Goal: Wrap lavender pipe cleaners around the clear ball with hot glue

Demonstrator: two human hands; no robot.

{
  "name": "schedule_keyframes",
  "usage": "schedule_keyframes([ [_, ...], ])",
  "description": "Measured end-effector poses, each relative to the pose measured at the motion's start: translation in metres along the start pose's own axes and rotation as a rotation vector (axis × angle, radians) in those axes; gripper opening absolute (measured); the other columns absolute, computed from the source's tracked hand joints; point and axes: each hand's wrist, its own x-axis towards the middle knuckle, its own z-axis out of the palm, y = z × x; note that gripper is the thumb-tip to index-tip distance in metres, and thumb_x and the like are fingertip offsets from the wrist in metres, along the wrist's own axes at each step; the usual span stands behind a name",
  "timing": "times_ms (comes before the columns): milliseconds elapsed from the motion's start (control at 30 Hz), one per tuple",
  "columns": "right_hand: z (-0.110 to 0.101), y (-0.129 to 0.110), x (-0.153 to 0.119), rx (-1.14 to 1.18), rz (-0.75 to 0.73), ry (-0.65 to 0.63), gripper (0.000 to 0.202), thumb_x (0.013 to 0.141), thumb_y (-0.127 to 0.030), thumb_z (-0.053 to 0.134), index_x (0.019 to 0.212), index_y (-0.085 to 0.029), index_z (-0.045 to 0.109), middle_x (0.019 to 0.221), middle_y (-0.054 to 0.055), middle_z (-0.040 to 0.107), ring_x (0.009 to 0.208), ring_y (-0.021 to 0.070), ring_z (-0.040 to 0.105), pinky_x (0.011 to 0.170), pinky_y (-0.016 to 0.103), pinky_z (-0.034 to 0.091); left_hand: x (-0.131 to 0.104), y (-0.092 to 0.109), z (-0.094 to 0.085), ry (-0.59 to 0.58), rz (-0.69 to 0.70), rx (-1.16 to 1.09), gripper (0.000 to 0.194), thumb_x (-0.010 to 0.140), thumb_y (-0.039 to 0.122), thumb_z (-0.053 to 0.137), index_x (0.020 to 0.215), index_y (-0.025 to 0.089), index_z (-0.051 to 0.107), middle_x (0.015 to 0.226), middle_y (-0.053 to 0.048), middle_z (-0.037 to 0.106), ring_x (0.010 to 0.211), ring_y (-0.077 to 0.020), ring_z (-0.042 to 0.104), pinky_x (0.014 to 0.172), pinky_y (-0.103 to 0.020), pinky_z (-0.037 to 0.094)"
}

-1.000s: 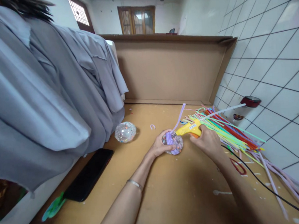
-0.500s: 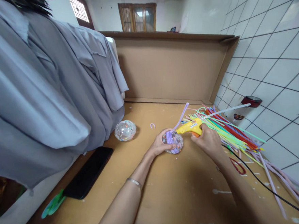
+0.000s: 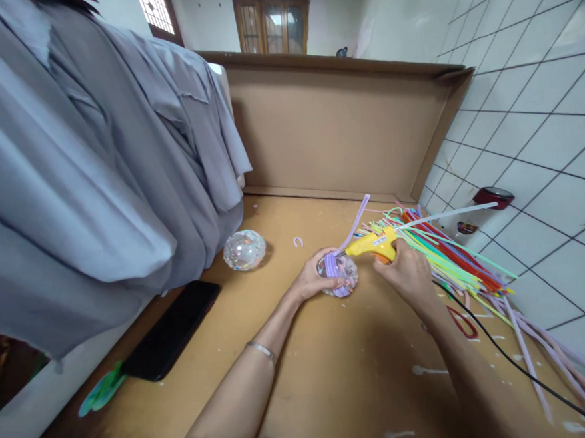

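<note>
My left hand (image 3: pixel 317 276) is wrapped round a clear, bumpy ball (image 3: pixel 349 276) with coloured specks, its thumb across the front. Bands of purple pipe cleaner (image 3: pixel 356 228) cover part of that ball, and the loose end sticks up and away. In my right hand (image 3: pixel 407 268) is a yellow glue gun (image 3: pixel 373 243), gripped by its handle with fingers at the orange trigger. Its nozzle points left at the ball, close to or touching the purple bands; I cannot tell which. A long whitish glue stick (image 3: pixel 452 213) juts from the gun's back.
A second clear ball (image 3: pixel 244 250) stands left on the table, near a short curved purple piece (image 3: pixel 299 242). A black phone (image 3: pixel 173 331) lies nearer me. Many coloured pipe cleaners (image 3: pixel 450 261) lie right, by a black cord (image 3: pixel 513 360). Cardboard (image 3: pixel 331 126) stands behind, grey cloth (image 3: pixel 119 171) hangs left.
The view has tipped slightly, so most things sit a little higher in the picture. Both hands keep their hold, and the nozzle stays at the purple bands.
</note>
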Motion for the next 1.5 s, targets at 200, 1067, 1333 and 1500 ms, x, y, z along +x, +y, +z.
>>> schedule_keyframes([
  [200,0.004,0.0,-0.001,-0.015,-0.014,0.016,0.036,0.076,-0.039,0.054,0.101,-0.013,0.058,0.076,0.011,0.067,0.068,0.0239,0.059,0.056,0.028,0.027,0.001,-0.003,0.0,0.006,0.008,-0.006,0.085,0.045,0.03,0.089,0.122,0.015,0.055,0.115,-0.009,0.063,0.1,-0.0217,0.061,0.092,-0.031,0.046],
  [1067,0.004,0.002,0.002,-0.063,-0.033,-0.036,0.029,0.077,-0.041,0.054,0.089,-0.016,0.06,0.071,0.009,0.065,0.062,0.0212,0.056,0.054,0.027,0.024,0.0,0.0,0.001,-0.005,0.012,0.024,0.082,0.045,0.031,0.088,0.12,0.017,0.057,0.114,-0.008,0.062,0.1,-0.021,0.06,0.09,-0.03,0.045],
  [1333,0.005,0.007,0.003,-0.06,-0.053,-0.03,0.028,0.075,-0.041,0.053,0.088,-0.017,0.061,0.067,0.007,0.063,0.059,0.0199,0.053,0.054,0.027,0.023,0.0,0.001,0.002,-0.02,0.023,-0.01,0.084,0.044,0.036,0.089,0.119,0.014,0.056,0.113,-0.009,0.063,0.098,-0.021,0.061,0.088,-0.029,0.046],
  [1500,0.0,0.008,0.005,-0.049,-0.023,-0.022,0.029,0.075,-0.04,0.053,0.089,-0.016,0.061,0.068,0.008,0.063,0.061,0.0205,0.054,0.055,0.027,0.025,-0.001,0.001,0.001,-0.013,0.003,-0.011,0.086,0.044,0.037,0.089,0.12,0.015,0.055,0.113,-0.009,0.064,0.098,-0.0215,0.061,0.089,-0.03,0.046],
])
